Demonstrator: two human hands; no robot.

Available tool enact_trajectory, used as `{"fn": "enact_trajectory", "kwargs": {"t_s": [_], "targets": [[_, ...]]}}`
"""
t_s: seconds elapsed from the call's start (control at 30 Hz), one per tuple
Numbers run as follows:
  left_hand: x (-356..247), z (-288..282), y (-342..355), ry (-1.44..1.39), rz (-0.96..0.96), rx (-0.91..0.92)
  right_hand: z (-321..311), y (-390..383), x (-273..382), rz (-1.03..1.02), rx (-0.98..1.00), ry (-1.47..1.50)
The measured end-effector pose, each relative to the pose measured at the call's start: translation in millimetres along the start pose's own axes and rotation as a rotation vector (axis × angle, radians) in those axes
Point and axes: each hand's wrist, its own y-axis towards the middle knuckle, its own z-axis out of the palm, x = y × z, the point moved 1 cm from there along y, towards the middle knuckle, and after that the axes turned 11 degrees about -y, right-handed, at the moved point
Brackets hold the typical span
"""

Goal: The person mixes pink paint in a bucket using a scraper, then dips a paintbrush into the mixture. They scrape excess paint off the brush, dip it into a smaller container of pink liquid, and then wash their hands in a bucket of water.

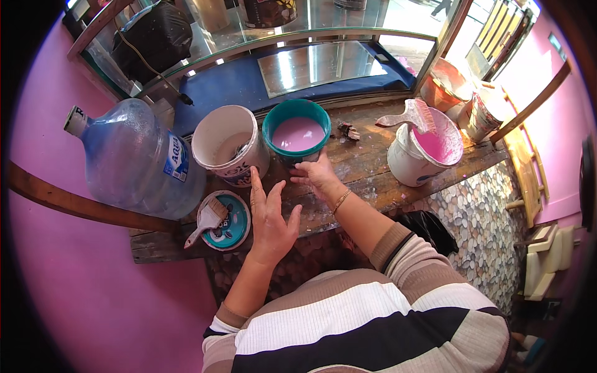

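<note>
My left hand point(272, 217) is raised with its fingers spread and holds nothing. Its fingertips are close to a white bucket point(205, 146) with a little pale liquid and something dark inside; whether they touch cannot be told. My right hand point(320, 177), fingers stretched out, is at the lower near side of a teal-rimmed bucket point(268, 132), and seems to rest against it. Pink paint point(297, 135) partly fills that bucket. A broad paintbrush point(210, 217) lies across a round teal lid point(231, 235) near my left hand.
A large clear water jug point(134, 158) lies at the left of the wooden bench point(367, 155). To the right, another paintbrush point(413, 118) rests across a white bucket point(410, 165) with pink inside. Stained buckets point(444, 84) stand beyond. A glass display case point(317, 65) borders the far side.
</note>
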Motion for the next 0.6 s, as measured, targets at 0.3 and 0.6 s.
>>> {"fn": "enact_trajectory", "kwargs": {"t_s": [0.3,0.6], "targets": [[-4.9,10.5,5.7,0.007,0.039,0.023,15.0,25.4,-4.0,0.027,-0.081,-0.023],[-12.4,7.1,3.3,0.071,0.11,-0.008,-51.6,-28.7,17.5,-0.285,0.088,-0.689]]}}
